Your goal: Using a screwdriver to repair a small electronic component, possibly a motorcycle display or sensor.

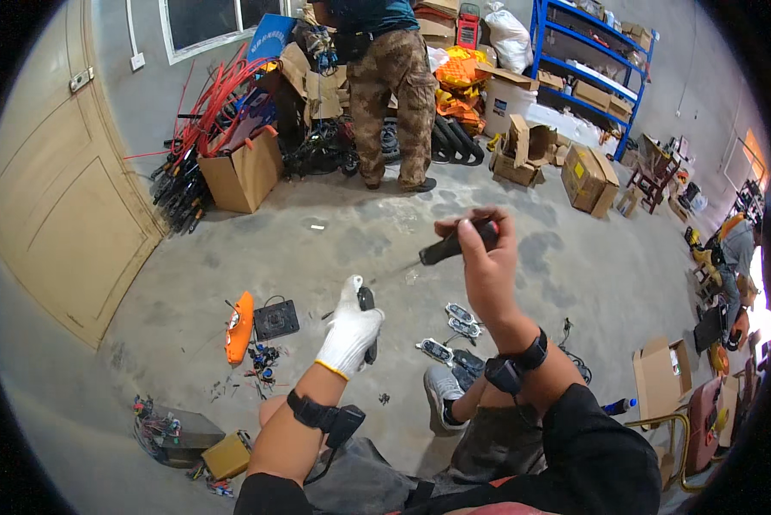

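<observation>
A concrete floor [231, 257] carries everything here. Toward its far side a person in camouflage trousers [392, 94] stands facing away, among heaped cardboard boxes [523, 146]. To the far left an open carton [244, 172] holds a bundle of red rods [218, 94], with dark cables spilling beside it. A beige door [55, 197] closes the left wall. A blue shelf rack [591, 60] stands at the far right, a brown box [589, 178] before it. Nearer, an orange casing [240, 327] lies just beside a black square part [275, 320]. At the near left sits a yellow box [226, 456] beside a tangle of coloured wires [154, 425]. Small oblong grey units [462, 319] lie together mid-floor.
</observation>
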Available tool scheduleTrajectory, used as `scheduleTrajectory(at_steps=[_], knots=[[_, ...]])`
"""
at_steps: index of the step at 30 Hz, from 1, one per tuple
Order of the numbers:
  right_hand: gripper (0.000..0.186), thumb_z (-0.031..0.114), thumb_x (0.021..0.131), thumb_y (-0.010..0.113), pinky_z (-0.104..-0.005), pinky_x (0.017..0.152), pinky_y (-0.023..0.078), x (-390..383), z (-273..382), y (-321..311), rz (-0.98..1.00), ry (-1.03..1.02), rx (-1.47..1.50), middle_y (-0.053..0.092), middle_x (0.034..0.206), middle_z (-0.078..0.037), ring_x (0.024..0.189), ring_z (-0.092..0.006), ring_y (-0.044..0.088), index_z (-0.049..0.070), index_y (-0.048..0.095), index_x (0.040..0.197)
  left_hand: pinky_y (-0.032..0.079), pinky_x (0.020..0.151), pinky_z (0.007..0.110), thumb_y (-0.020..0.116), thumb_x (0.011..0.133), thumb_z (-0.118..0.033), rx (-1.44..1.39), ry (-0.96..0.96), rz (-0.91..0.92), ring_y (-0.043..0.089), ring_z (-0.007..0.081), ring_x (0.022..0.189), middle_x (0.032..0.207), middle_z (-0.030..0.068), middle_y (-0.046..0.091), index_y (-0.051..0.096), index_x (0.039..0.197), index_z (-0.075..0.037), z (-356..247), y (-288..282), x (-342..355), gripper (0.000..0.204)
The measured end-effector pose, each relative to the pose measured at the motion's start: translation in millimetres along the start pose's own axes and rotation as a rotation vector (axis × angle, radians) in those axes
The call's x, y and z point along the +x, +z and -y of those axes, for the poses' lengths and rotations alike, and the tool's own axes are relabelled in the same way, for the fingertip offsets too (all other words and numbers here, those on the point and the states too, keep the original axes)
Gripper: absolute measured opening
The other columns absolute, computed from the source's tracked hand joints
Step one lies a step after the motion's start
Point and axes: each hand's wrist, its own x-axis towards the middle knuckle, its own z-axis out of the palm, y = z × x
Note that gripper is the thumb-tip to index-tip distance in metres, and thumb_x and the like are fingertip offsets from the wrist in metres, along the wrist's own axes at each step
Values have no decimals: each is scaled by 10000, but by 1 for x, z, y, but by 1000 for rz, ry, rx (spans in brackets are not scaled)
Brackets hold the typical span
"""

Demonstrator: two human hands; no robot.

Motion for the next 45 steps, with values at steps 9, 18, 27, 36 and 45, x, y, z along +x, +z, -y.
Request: scheduleTrajectory(at_steps=[9, 18, 27, 36, 45], knots=[[130, 116, 802, 706, -341, 521, 491, -3, 166, 72, 994, -614, -820, 624, 778, -59, 624, -215, 626, 59, 623, 885, 472, 540, 329, 596, 763, 37, -193, 52, 229, 547, 183, 626, 890, 72, 559, 304, 1501, -142, 24, 6, 45, 814], [73, 131, 734, 666, -361, 476, 489, -71, 230, 61, 1420, -491, -1463, 691, 712, -59, 638, -239, 682, 72, 710, 730, 505, 471, 379, 592, 708, 50, -205, 29, 91, 561, 199, 576, 815, 81, 547, 350, 1457, -130, -9, 26, 11, 807], [225, 212, 680, 654, -309, 429, 445, -95, 249, 44, 1224, -573, -1375, 496, 618, -61, 506, -178, 561, 20, 540, 705, 510, 484, 364, 582, 716, 49, -190, 29, 163, 592, 213, 583, 822, 117, 579, 263, 1523, -128, -19, 29, -6, 885], [110, 193, 738, 646, -333, 525, 500, -103, 268, 88, 1020, -716, -1308, 635, 681, -31, 588, -235, 636, 94, 676, 703, 539, 536, 337, 582, 757, 37, -438, 59, 183, 602, 201, 617, 842, 87, 571, 472, 1196, -55, -7, 18, 16, 462], [150, 207, 649, 671, -341, 477, 491, -105, 303, 117, 1320, -230, -1134, 576, 584, -42, 527, -211, 613, 66, 654, 599, 558, 563, 359, 585, 810, -8, -453, 73, 101, 620, 205, 659, 923, 82, 581, 496, 1191, -74, -9, 13, 5, 397]])
